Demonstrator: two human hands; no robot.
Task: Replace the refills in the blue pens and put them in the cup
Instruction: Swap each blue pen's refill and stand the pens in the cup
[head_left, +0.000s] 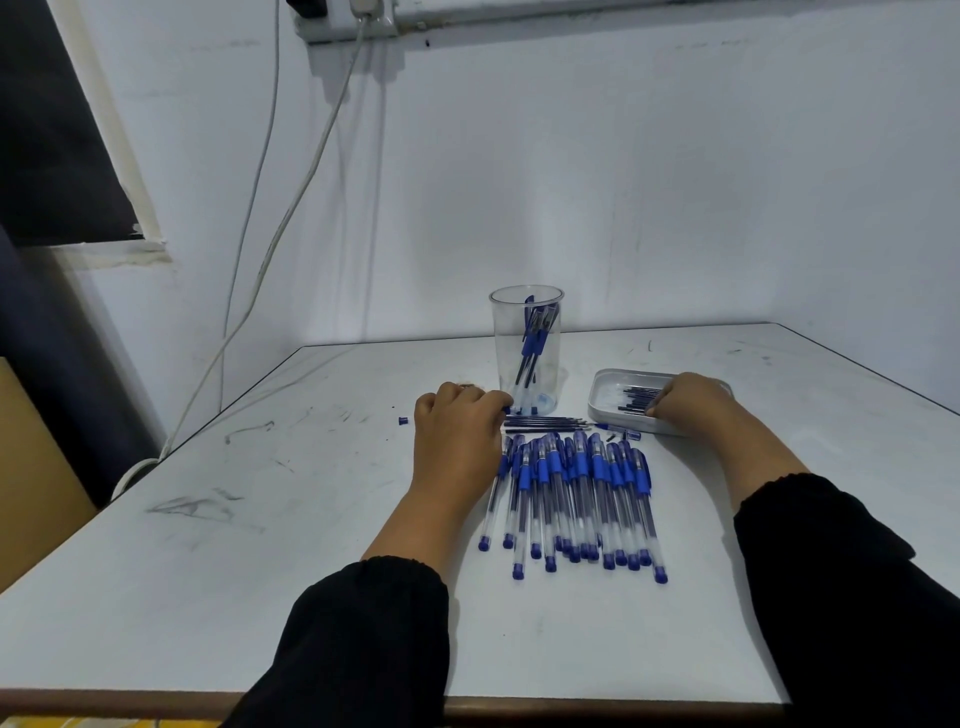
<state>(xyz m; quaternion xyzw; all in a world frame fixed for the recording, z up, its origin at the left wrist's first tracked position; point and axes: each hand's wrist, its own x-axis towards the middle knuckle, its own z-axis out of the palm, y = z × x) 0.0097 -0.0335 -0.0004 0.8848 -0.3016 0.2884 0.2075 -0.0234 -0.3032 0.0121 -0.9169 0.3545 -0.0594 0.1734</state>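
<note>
A clear plastic cup (526, 364) stands at the middle of the table with a few blue pens (535, 332) upright in it. In front of it lies a row of several blue pens (571, 493) with caps on. A few loose dark refills (545, 422) lie between the row and the cup. My left hand (457, 431) rests knuckles up by the cup's base, fingers curled, with a blue pen end showing at the fingertips. My right hand (685, 405) reaches into a shallow white tray (605, 387) and its fingertips pinch the dark refills (636, 397) lying there.
A small blue cap (402, 421) lies left of my left hand, and another small blue piece (632, 435) sits by the tray's front edge. The white table (260, 571) stands against a white wall. A cable (291, 208) hangs down at the left.
</note>
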